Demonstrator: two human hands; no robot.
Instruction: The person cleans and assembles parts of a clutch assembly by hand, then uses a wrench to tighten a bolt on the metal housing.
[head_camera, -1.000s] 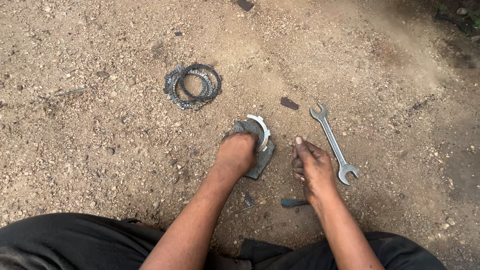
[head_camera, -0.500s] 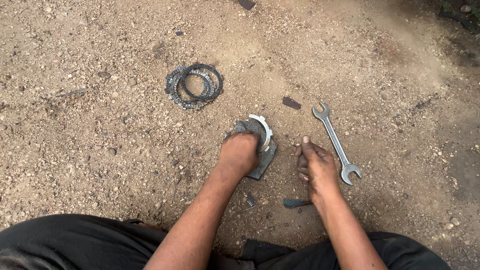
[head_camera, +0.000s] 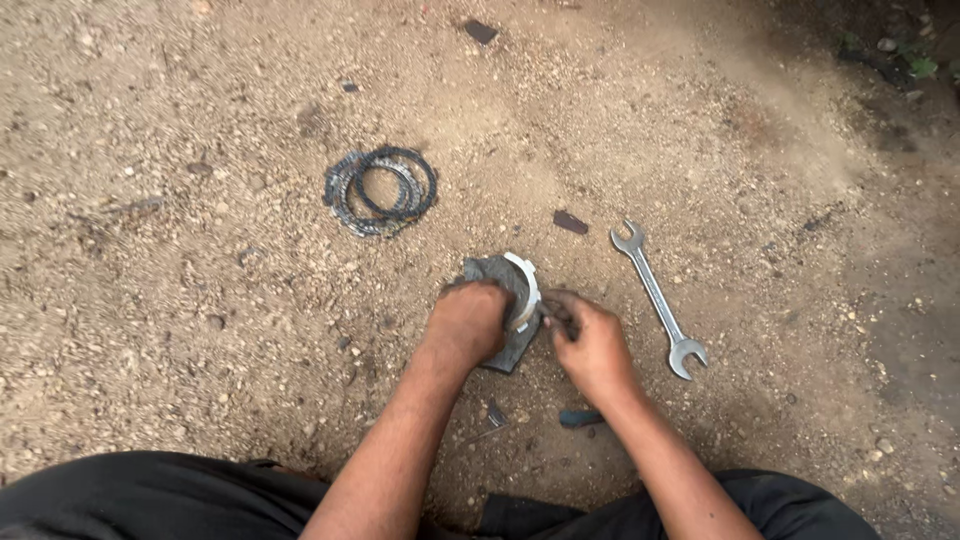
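Note:
A dark grey metal part with a pale curved rim (head_camera: 508, 282) lies on the gravel ground in front of me. My left hand (head_camera: 468, 322) rests on top of it, fingers curled over it and holding it. My right hand (head_camera: 588, 344) is right beside it, its fingertips touching the part's right edge near the pale rim; whether something small is pinched in them I cannot make out. A silver double-ended spanner (head_camera: 657, 296) lies just to the right of my right hand.
A stack of dark toothed rings (head_camera: 381, 189) lies farther off to the left. A small dark fragment (head_camera: 570, 222) sits beyond the part. A small dark-handled tool (head_camera: 580, 417) lies under my right wrist. My dark trousers (head_camera: 150, 495) fill the bottom edge.
My right hand has moved left from beside the spanner to the edge of the metal part. My left hand stays on the part.

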